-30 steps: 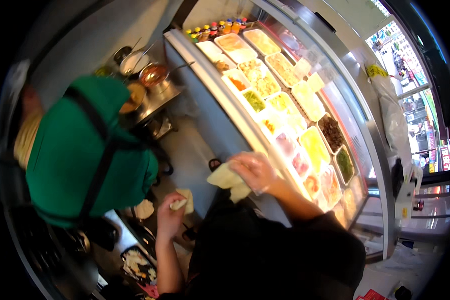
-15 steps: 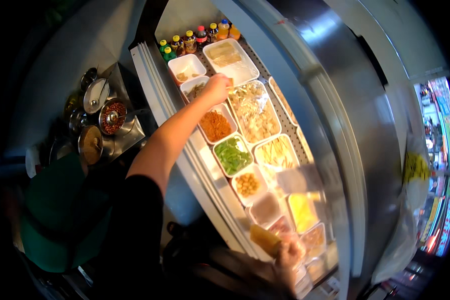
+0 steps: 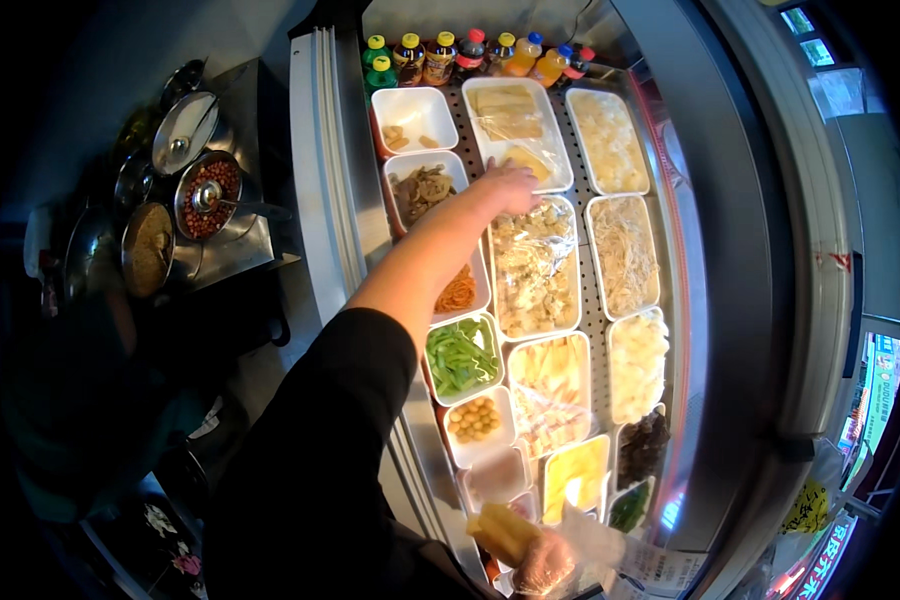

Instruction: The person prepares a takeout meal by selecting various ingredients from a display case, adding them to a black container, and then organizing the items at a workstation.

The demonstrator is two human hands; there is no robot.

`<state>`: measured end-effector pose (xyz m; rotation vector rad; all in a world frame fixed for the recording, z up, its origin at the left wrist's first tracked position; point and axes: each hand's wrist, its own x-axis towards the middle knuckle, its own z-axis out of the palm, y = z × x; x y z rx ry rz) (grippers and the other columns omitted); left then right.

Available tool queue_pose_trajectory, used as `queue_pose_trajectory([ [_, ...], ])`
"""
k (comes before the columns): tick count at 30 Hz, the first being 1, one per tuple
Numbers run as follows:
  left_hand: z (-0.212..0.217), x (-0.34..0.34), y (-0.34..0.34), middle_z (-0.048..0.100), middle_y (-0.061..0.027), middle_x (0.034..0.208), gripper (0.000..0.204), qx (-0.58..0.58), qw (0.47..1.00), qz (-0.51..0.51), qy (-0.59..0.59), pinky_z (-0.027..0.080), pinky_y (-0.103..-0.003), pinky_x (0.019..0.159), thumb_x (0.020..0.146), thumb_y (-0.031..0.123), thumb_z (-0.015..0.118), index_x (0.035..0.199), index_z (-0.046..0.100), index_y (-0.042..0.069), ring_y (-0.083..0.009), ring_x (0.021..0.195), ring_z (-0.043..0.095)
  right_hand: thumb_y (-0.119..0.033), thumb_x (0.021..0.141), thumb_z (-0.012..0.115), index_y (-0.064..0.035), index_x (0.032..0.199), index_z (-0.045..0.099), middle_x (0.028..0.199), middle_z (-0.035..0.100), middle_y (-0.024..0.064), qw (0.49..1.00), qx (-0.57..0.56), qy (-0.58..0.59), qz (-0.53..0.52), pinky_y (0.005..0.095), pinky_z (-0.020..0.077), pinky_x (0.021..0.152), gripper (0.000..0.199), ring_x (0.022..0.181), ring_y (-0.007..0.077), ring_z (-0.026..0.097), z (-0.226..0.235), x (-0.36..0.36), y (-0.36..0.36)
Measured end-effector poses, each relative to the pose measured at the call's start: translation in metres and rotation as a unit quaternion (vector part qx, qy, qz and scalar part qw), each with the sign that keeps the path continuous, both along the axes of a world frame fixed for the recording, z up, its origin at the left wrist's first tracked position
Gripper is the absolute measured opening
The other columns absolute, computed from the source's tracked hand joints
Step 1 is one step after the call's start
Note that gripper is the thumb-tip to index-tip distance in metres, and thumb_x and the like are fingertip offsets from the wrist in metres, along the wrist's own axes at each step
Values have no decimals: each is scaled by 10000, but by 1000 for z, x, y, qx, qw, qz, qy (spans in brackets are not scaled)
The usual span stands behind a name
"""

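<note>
My left hand [image 3: 511, 186] reaches far across a chilled display counter, its black sleeve ending at the elbow. Its fingers rest on the near edge of a white tray of pale yellow sheets [image 3: 515, 120] under clear film, between that tray and a film-covered tray of pale chunks [image 3: 533, 268]. I see nothing held in it. At the bottom edge, my right hand [image 3: 547, 567], in a thin clear plastic glove, grips a yellowish block of food [image 3: 503, 531] over the counter's near end.
Several white trays of food fill the counter, among them green beans [image 3: 460, 355], orange shreds [image 3: 457, 291] and chickpeas [image 3: 474, 418]. Bottles [image 3: 470, 55] line the far end. Metal pots [image 3: 206, 195] stand at the left. A curved glass front [image 3: 740, 300] closes the right side.
My left hand has moved right, from the tray of brown pieces to the film-covered yellow tray. The right hand stays low, still holding the yellow block. The view has shifted nearer.
</note>
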<state>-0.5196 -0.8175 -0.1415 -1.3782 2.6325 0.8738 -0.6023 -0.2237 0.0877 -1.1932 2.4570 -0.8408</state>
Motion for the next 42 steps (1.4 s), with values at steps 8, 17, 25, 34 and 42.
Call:
queue_pose_trajectory([
  [8, 138, 115, 117, 712, -209, 1243, 376, 51, 965, 19, 256, 557, -452, 999, 1028, 284, 654, 1294, 675, 19, -342, 1178, 696, -232, 1028, 616, 7, 879, 727, 785, 715, 110, 989, -69, -29, 125, 342, 526, 633, 304, 690, 211, 666, 28, 50, -47],
  [17, 195, 357, 485, 640, -126, 1441, 1018, 533, 450, 151, 701, 323, -447, 1224, 986, 826, 180, 1465, 580, 22, -243, 1427, 499, -177, 1042, 548, -7, 991, 650, 935, 670, 162, 955, -145, 47, 254, 400, 513, 725, 206, 840, 287, 655, 97, 224, -77],
  [25, 244, 531, 715, 666, -45, 1310, 403, 216, 532, 282, 768, 518, -326, 1038, 1030, 104, 683, 1408, 553, 56, -136, 1235, 616, -238, 1099, 588, -20, 1183, 610, 1033, 672, 48, 792, -134, -352, 481, 289, 517, 830, 235, 936, 124, 613, 120, 452, 2],
  [34, 325, 678, 958, 735, -45, 1038, 320, 33, 666, 520, 534, 545, -259, 821, 1070, 202, 639, 1331, 629, 17, -65, 952, 668, -44, 1033, 649, -30, 1314, 539, 1135, 680, 75, 598, 358, -367, 617, 273, 552, 829, 303, 932, 97, 633, 90, 582, 116],
  [42, 372, 740, 1045, 713, -204, 1139, 383, -13, 807, 533, 255, 528, -403, 901, 1026, 205, 669, 1351, 611, 10, -316, 1062, 702, -302, 783, 913, -56, 1485, 526, 1425, 628, 174, 131, -14, -196, 972, 443, 490, 1098, 839, 1327, 351, 614, 121, 766, 220],
])
